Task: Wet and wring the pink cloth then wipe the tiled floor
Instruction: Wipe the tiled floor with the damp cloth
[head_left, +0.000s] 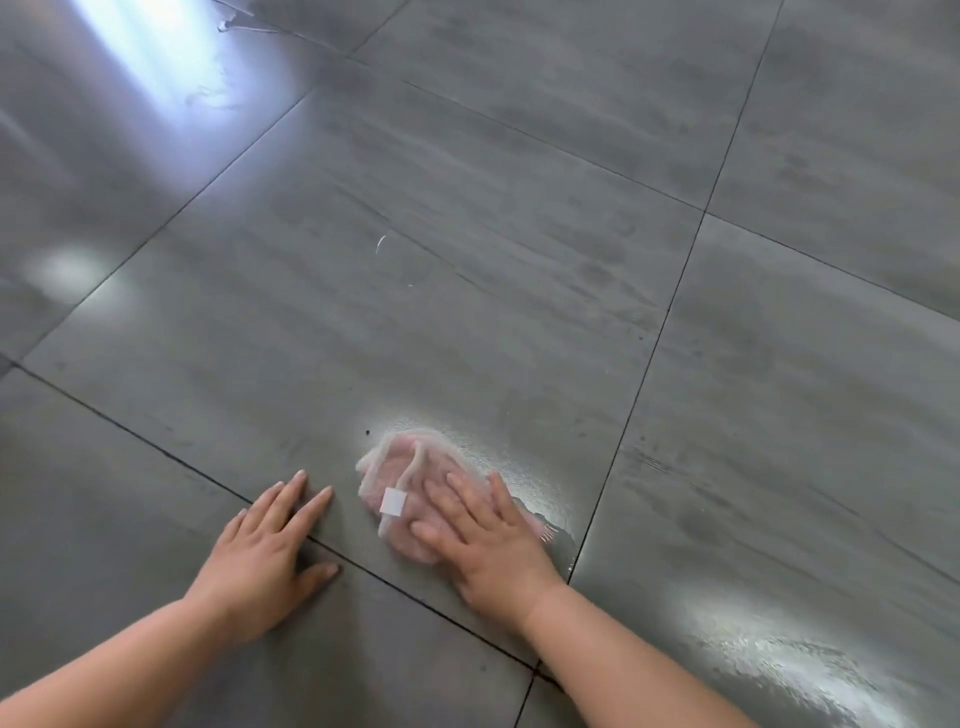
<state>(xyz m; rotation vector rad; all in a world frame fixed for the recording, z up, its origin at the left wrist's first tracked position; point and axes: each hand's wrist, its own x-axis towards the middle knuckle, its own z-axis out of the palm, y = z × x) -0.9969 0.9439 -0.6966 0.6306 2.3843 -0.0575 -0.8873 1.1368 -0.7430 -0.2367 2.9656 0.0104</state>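
A bunched pink cloth with a white label lies on the grey tiled floor near the bottom middle. My right hand presses flat on the cloth's near right part, fingers spread over it. A wet, shiny film surrounds the cloth on its right side. My left hand rests flat on the bare tile to the left of the cloth, fingers apart, holding nothing, about a hand's width away from it.
Large grey tiles with dark grout lines fill the view. A wet glossy patch shines at the bottom right. Bright light reflects at the top left. A faint white scuff marks the middle tile.
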